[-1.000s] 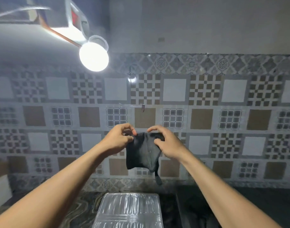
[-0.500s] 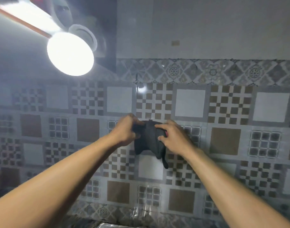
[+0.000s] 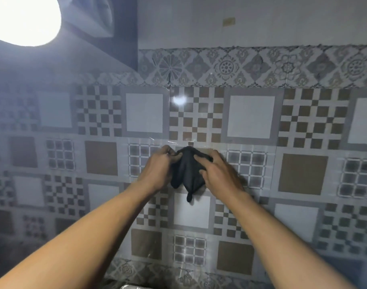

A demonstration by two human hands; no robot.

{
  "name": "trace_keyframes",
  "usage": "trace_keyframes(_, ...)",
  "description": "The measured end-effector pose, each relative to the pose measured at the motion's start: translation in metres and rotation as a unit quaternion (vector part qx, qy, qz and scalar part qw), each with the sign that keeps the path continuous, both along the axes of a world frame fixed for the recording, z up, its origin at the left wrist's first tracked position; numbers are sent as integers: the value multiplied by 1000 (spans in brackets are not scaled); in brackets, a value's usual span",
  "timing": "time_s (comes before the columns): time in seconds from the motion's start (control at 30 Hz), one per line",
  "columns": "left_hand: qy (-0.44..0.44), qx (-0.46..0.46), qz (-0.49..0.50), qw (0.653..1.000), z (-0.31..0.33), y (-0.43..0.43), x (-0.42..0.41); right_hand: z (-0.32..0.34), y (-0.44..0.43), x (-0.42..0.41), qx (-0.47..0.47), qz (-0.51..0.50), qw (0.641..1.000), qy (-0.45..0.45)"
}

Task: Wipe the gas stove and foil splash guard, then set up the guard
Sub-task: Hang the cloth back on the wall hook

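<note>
A dark cloth [image 3: 186, 172] hangs against the tiled wall at a small clear hook [image 3: 191, 143] with a strip of transparent tape. My left hand [image 3: 157, 170] pinches its upper left edge and my right hand [image 3: 219, 174] presses its upper right side, both arms stretched forward. One corner of the cloth dangles below. A sliver of the shiny foil splash guard [image 3: 132, 286] shows at the bottom edge. The gas stove is out of view.
The patterned tile wall [image 3: 251, 117] fills the view. A bright round lamp [image 3: 22, 17] glares at the top left beside a white fixture [image 3: 95, 15]. A dark counter strip lies along the bottom.
My view has tilted up and come closer to the wall, so the foil guard has almost left the frame. Both hands have carried the cloth up to the hook.
</note>
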State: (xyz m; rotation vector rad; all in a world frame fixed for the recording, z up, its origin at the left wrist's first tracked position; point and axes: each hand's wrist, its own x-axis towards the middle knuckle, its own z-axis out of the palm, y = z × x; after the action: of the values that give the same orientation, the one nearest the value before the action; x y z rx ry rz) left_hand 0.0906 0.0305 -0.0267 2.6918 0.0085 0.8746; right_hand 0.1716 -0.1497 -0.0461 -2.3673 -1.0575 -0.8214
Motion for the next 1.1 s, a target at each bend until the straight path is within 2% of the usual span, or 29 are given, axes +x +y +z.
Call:
trace_keyframes(0.1,1,-6,13,1000,-5,-4,-4,2,0,-8,-30,-5,1000,7)
trace_keyframes(0.23,23,9,22,999,0,-12,-21,11,-9,-22,-65,-10,995,81)
trace_keyframes(0.33,36,11,33,999,9,-20,-40,17,-22,-37,-58,3,992,111)
trace_keyframes(0.5,36,12,38,999,26,-30,-82,37,-43,-84,-42,4,994,97)
trace_keyframes(0.7,68,31,29,997,41,-46,-146,50,-57,-150,-98,-15,988,118)
trace_keyframes(0.83,107,65,47,991,32,-47,-184,44,-64,-191,-138,-17,984,113)
trace_keyframes(1.1,181,68,118,974,-12,-51,-257,25,-71,-227,-214,20,971,105)
